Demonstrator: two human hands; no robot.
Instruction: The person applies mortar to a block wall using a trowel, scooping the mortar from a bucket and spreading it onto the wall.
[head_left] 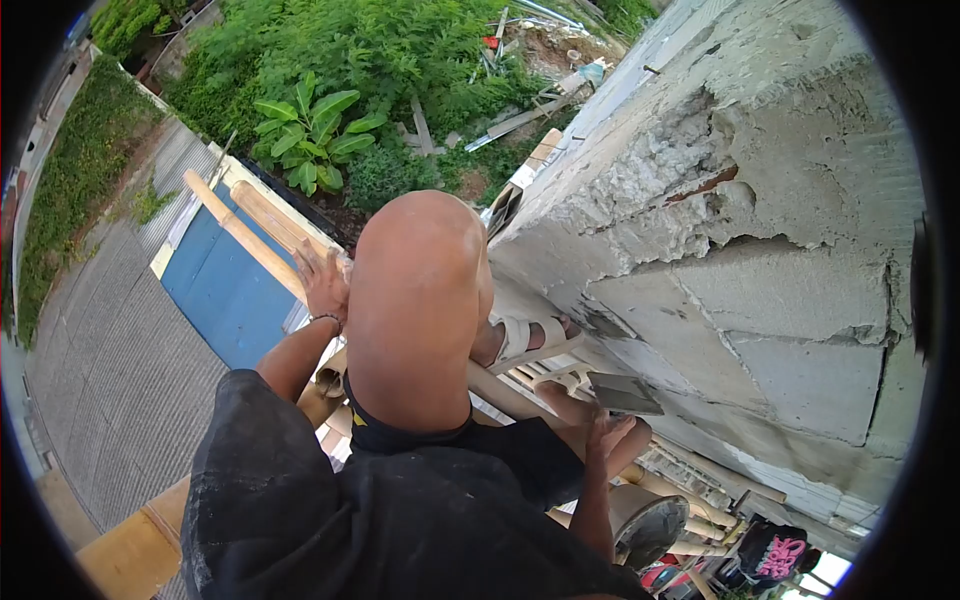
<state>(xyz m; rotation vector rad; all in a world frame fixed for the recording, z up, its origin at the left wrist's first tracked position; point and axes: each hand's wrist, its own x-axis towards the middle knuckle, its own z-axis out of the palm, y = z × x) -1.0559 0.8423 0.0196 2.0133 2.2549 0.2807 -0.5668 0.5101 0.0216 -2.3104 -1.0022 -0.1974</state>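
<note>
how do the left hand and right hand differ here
The left hand lies open, fingers spread, on a pale bamboo pole; the right hand is closed on a flat grey trowel. The left hand is out from the rough grey wall; the right hand is beside it. Both are bare.

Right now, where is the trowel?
In the head view, the trowel is low and right of centre, held in the right hand, close beside the wall and above the bucket.
</note>
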